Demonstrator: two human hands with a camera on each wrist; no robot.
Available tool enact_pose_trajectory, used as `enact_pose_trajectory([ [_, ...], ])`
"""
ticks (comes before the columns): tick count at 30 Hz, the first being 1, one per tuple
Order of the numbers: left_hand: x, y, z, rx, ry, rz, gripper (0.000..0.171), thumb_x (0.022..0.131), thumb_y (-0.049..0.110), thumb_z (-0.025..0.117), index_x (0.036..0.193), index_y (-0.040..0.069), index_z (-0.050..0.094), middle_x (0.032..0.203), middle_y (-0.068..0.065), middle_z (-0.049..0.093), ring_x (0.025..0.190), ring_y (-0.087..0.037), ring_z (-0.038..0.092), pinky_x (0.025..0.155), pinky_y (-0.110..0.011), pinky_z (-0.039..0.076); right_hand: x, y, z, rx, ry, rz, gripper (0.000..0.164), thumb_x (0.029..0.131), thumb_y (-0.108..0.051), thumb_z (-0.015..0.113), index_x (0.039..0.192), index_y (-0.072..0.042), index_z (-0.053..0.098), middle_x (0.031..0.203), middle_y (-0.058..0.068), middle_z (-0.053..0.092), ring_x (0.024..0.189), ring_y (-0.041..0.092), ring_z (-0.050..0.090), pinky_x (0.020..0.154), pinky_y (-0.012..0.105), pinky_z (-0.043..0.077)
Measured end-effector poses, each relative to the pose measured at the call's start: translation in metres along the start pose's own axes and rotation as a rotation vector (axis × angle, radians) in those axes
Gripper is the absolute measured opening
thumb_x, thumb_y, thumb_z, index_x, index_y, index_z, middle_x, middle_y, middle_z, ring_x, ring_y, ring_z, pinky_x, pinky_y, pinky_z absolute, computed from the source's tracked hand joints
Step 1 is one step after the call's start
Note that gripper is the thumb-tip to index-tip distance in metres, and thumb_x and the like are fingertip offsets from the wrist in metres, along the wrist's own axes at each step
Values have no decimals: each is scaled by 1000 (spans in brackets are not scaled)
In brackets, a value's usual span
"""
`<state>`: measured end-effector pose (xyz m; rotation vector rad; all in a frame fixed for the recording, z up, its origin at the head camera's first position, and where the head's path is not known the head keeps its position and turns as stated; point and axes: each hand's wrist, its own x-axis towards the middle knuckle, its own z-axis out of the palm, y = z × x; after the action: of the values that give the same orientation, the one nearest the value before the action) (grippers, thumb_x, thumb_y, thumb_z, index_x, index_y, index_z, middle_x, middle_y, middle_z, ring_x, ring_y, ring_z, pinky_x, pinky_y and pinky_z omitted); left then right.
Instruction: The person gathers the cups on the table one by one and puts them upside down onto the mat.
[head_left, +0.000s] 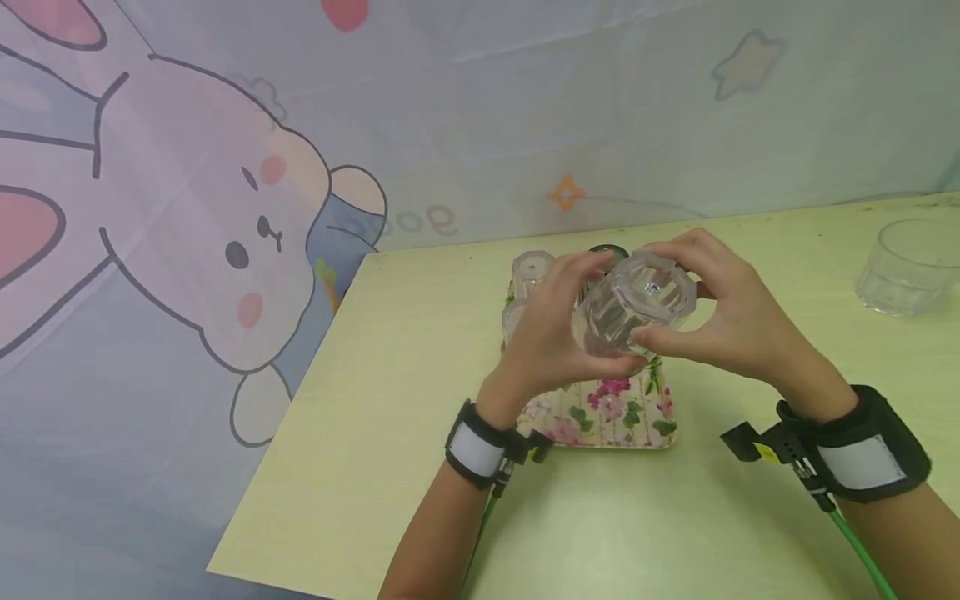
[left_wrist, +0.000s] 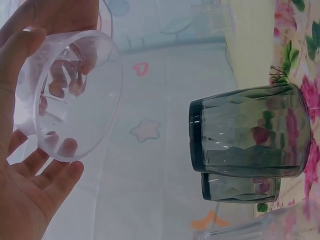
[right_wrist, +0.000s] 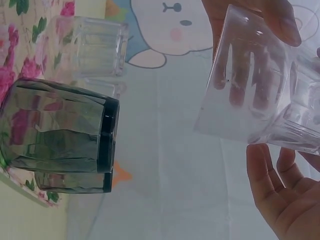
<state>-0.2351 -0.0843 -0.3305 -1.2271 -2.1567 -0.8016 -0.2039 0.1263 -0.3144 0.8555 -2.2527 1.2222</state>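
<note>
In front of me, above the tray, both hands hold clear faceted glasses, close together and overlapping. My left hand [head_left: 551, 325] curls round the lower-left clear glass [head_left: 606, 321]. Fingers and thumb of my right hand [head_left: 738, 308] grip the other from the right, near its octagonal base [head_left: 678, 292]. A wide round rim [left_wrist: 120, 95] faces down in the left wrist view. The right wrist view has a frosted-looking wall [right_wrist: 212, 117] beside a more faceted clear part [right_wrist: 302, 130]; I cannot tell whether one glass sits inside the other.
A floral tray [head_left: 600, 425] below bears grey-green tinted glasses [left_wrist: 250, 132] and clear glasses [right_wrist: 102, 47] on its left. A clear tumbler [head_left: 903, 275] stands far right on the yellow table [head_left: 360, 400]. A printed curtain [head_left: 480, 108] hangs behind. Green cables [head_left: 862, 550] trail from both wristbands.
</note>
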Motion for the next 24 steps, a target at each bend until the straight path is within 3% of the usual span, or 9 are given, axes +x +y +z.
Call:
enact_pose_trajectory([
  [12, -1, 2, 3, 6, -17, 1, 101, 60, 40, 89, 138, 2, 38, 133, -12, 49, 121, -19, 49, 103, -20, 46, 0, -1, 0, -36, -21, -16, 74, 60, -3, 85, 128, -11, 58, 105, -1, 52, 93, 2, 49, 73, 9, 45],
  [24, -1, 1, 5, -27, -24, 19, 98, 62, 38, 88, 139, 4, 37, 129, -9, 54, 119, -16, 50, 100, -14, 44, 0, 0, 0, -64, -29, -9, 73, 61, -6, 85, 129, -12, 58, 106, -1, 53, 93, -2, 48, 73, 11, 46],
])
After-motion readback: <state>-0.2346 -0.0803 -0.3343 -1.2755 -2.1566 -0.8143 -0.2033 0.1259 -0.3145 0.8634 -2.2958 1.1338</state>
